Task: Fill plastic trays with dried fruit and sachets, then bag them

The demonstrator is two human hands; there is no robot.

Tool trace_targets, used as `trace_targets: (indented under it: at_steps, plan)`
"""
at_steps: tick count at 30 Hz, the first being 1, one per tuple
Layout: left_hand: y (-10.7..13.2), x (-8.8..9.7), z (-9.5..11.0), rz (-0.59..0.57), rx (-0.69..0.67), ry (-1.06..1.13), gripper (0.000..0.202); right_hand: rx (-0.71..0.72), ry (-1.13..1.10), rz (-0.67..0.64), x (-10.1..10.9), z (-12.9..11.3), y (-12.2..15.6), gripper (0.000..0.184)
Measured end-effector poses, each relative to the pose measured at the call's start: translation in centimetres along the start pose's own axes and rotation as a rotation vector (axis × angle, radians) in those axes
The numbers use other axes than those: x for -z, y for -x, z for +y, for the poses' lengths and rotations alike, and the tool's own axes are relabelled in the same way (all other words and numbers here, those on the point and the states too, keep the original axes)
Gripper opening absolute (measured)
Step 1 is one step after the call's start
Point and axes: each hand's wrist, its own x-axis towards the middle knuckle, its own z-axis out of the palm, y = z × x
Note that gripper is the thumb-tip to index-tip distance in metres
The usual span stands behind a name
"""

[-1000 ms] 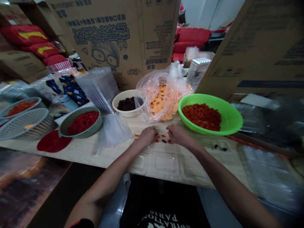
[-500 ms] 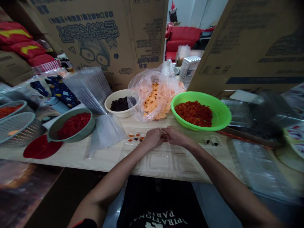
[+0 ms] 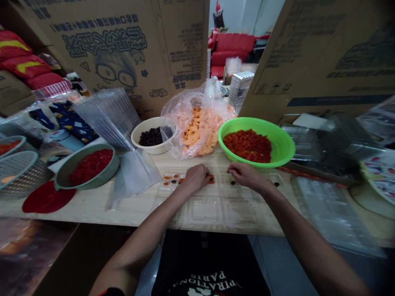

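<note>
Since half a second ago the two hands have parted: then they met knuckle to knuckle over the clear plastic tray (image 3: 203, 209), and now the left hand (image 3: 196, 177) and the right hand (image 3: 243, 174) rest over separate compartments in its far row. Both sets of fingers are curled downward with the tips hidden; whether either pinches a piece cannot be told.

Printed cardboard boxes (image 3: 129, 49) wall the back of the pale wood-grain table (image 3: 92, 201). The tray, thin, glossy and moulded into square cells, lies at the near edge. Beyond it sit a smooth round green bowl (image 3: 286, 144) of red pieces (image 3: 247, 144), a crinkled transparent bag (image 3: 197, 127) of orange slices, a grey-green bowl (image 3: 66, 172) of red cubes and a cream bowl (image 3: 135, 133) of dark wrinkled fruit. Small fruit bits (image 3: 173, 180), orange, red and dark, dot the cell left of the left hand; one dark bit (image 3: 232, 182) lies just beside the right hand.
</note>
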Motion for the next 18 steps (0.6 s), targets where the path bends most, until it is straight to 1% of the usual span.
trace_targets:
  at_steps: [3, 6, 8, 10, 13, 15, 18]
  plan:
    - [0.5, 0.2, 0.6, -0.111, -0.074, -0.09, 0.024, 0.002, -0.033, -0.005, 0.2, 1.2, 0.8, 0.029]
    - [0.7, 0.1, 0.9, -0.145, -0.117, -0.148, 0.025, 0.027, 0.009, 0.001, -0.3, 1.5, 0.7, 0.035]
    - [0.7, 0.1, 0.9, -0.135, -0.108, -0.133, 0.024, 0.05, 0.049, 0.03, -0.5, 1.3, 0.4, 0.03]
    - [0.5, 0.2, 0.9, -0.109, -0.078, -0.065, 0.022, 0.058, 0.087, 0.039, -0.7, 0.8, 0.2, 0.023]
    - [-0.4, 0.3, 1.7, -0.025, -0.067, 0.045, 0.021, 0.079, 0.163, -0.044, -0.9, 0.1, 0.4, 0.021]
    - [-1.3, 0.0, 2.6, 0.016, -0.087, 0.052, 0.023, 0.121, 0.201, -0.104, -1.1, -0.1, 0.8, 0.023]
    - [-2.9, -0.7, 3.9, -0.017, -0.104, 0.009, 0.024, 0.119, 0.164, -0.11, -1.3, 0.3, 1.7, 0.025]
